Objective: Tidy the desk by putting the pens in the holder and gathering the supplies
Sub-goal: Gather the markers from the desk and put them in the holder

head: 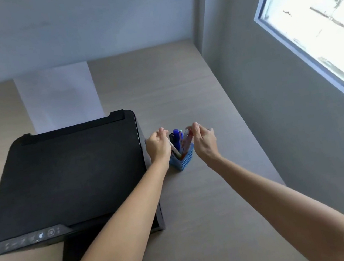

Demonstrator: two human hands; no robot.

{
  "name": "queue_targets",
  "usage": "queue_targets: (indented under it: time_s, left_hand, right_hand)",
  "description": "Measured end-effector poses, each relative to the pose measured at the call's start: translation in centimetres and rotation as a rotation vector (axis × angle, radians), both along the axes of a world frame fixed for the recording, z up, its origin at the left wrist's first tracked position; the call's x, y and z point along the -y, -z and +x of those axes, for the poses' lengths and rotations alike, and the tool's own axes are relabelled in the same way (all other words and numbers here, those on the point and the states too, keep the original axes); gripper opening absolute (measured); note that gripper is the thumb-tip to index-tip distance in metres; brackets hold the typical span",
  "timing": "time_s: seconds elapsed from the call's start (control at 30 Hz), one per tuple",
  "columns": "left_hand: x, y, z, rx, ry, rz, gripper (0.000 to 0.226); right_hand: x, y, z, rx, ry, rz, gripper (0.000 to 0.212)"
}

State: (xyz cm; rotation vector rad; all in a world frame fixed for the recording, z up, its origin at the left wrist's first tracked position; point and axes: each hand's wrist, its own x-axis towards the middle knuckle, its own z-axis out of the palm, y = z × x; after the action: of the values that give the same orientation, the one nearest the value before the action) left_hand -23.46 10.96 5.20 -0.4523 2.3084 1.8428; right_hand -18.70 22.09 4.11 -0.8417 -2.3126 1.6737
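Both hands flanked the blue holder (182,159): left hand (158,145) curled around a white pen (175,149), right hand (204,140) pinching a red pen (187,141), both pens leaning upright inside.

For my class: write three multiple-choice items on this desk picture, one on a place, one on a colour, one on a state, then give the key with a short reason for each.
1. Where does the pen holder stand?
A. On top of the printer
B. On the desk, right of the printer
C. On the window sill

2. What colour is the pen holder?
A. Blue
B. Yellow
C. White

3. What state is the pen holder in?
A. Lying on its side, empty
B. Upside down
C. Upright, with pens in it

Key: 1 B, it rests on the desk beside the printer's right edge. 2 A, its ribbed wall is blue. 3 C, pens stick up from it between the left hand and right hand.
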Motion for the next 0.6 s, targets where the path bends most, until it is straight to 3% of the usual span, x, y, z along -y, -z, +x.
queue_targets:
  time_s: [0.17,0.27,0.3,0.43,0.6]
  left_hand:
    - [0.0,4.8,-0.8,0.146,0.149,-0.034,0.030]
    - [0.0,8.2,-1.7,0.232,0.218,-0.034,0.023]
    - [-0.2,7.6,-1.4,0.232,0.217,-0.021,0.021]
    - [-1.0,3.4,-0.1,0.319,0.165,0.123,0.056]
    - [-1.2,4.4,-0.8,0.318,0.220,0.095,0.053]
  right_hand:
    - [0.2,2.0,0.1,0.172,-0.203,0.107,0.035]
    - [0.3,2.7,0.7,0.044,-0.143,0.024,0.036]
    - [0.3,2.3,0.7,-0.008,-0.092,-0.034,0.036]
    - [-0.2,0.3,-0.2,-0.080,-0.094,-0.046,0.036]
    - [-1.2,0.9,-0.2,0.040,-0.133,-0.080,0.023]
